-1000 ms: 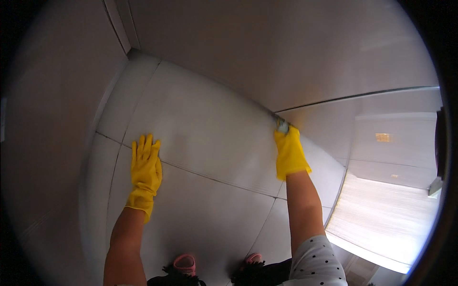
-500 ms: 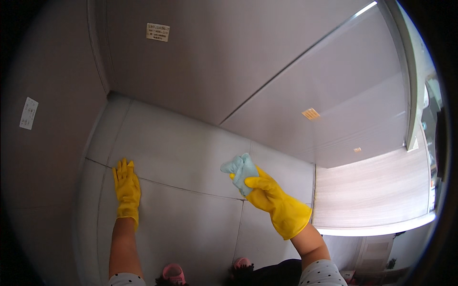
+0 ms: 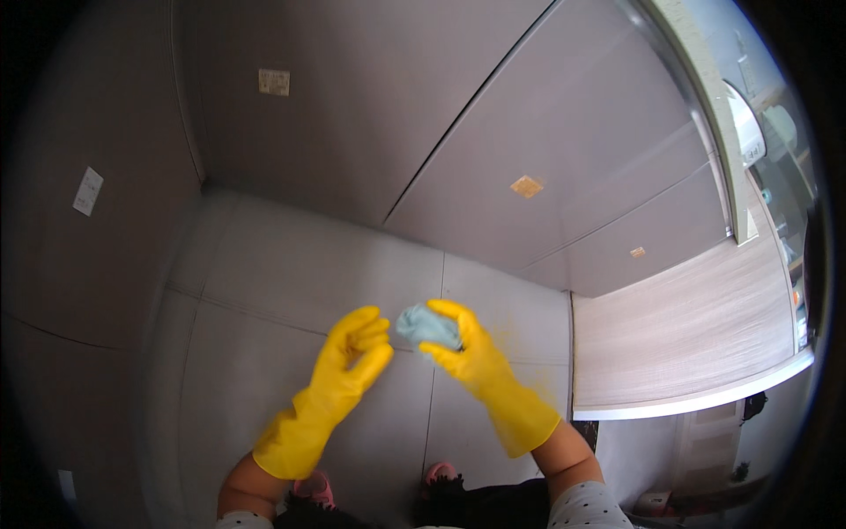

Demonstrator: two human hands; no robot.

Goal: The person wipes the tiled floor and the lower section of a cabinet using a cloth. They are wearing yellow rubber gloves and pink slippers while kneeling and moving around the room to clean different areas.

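Note:
A crumpled pale blue cloth is gripped between the thumb and fingers of my right hand, held up over the grey tiles. My left hand, gloved in yellow rubber like the right, hovers just left of the cloth. Its fingers curve toward the cloth, with a gap between them and the thumb, and nothing is in them. A narrow space separates the left fingertips from the cloth. Both gloves reach past the wrists, and the right one is slightly smeared by motion.
Grey-brown cabinet doors rise ahead, bearing small stickers. Another flat panel stands at the left. A pale wood-grain panel with a white edge is on the right. My pink shoes rest on the tiled floor.
My left hand has lifted off the floor tiles and come right, close to the cloth. The right hand still grips the cloth, now slightly lower in view. The view has shifted a little.

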